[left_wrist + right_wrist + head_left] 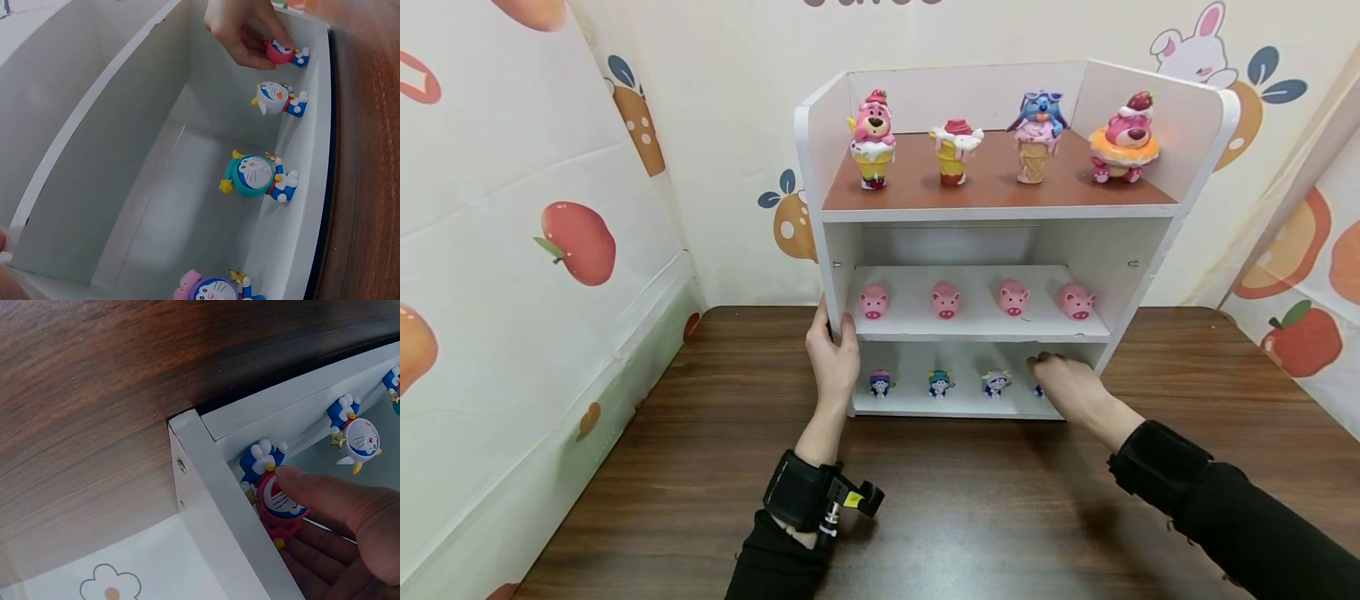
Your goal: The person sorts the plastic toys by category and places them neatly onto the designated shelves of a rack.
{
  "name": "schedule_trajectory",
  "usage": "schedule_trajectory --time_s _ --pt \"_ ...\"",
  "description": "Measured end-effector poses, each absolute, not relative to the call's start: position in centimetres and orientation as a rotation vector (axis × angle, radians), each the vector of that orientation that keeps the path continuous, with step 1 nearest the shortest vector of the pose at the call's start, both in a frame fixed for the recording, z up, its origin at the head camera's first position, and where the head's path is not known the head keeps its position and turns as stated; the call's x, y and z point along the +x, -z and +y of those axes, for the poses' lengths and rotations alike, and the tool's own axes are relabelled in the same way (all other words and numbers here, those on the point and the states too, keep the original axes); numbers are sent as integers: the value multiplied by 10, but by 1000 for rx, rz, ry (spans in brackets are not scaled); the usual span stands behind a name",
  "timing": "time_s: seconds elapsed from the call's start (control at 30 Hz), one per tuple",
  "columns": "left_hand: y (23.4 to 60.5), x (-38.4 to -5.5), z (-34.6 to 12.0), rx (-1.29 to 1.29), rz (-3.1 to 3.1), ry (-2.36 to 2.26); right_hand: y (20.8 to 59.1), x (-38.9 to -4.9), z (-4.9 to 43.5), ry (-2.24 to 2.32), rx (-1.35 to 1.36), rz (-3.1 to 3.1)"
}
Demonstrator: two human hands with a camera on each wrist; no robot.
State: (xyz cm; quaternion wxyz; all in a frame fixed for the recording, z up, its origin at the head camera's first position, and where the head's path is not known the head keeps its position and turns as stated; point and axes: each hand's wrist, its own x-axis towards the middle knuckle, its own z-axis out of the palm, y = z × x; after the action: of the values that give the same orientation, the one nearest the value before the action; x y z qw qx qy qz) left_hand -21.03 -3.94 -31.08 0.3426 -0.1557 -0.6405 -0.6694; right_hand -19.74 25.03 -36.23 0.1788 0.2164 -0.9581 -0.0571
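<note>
My right hand (1075, 390) reaches into the right end of the bottom shelf. Its thumb and fingers pinch a small blue cat figurine in a red hood (279, 506), which sits beside the right side panel. Left of it in the row sit cat figurines in a white hood (274, 91), a teal hood (250, 175) and a purple hood (880, 383). My left hand (835, 360) grips the lower left side panel of the white shelf unit (1000, 213), thumb at the front edge. In the head view, the right hand hides most of the red-hooded figurine.
Several pink pig figurines (946, 300) line the middle shelf. On the brown top shelf stand two bear figures, a sundae cup (955, 152) and a blue character in an ice-cream cone (1037, 137). The unit stands on a dark wooden table (940, 508) against a printed wall.
</note>
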Motion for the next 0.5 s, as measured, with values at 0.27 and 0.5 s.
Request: schedule_trajectory --time_s 0.27,0.5 --pt "310 -210 -39 -410 -1663 1749 364 -198 250 158 591 -2702" --pt "310 -210 -39 -407 -1658 1744 365 -197 249 205 595 -2677"
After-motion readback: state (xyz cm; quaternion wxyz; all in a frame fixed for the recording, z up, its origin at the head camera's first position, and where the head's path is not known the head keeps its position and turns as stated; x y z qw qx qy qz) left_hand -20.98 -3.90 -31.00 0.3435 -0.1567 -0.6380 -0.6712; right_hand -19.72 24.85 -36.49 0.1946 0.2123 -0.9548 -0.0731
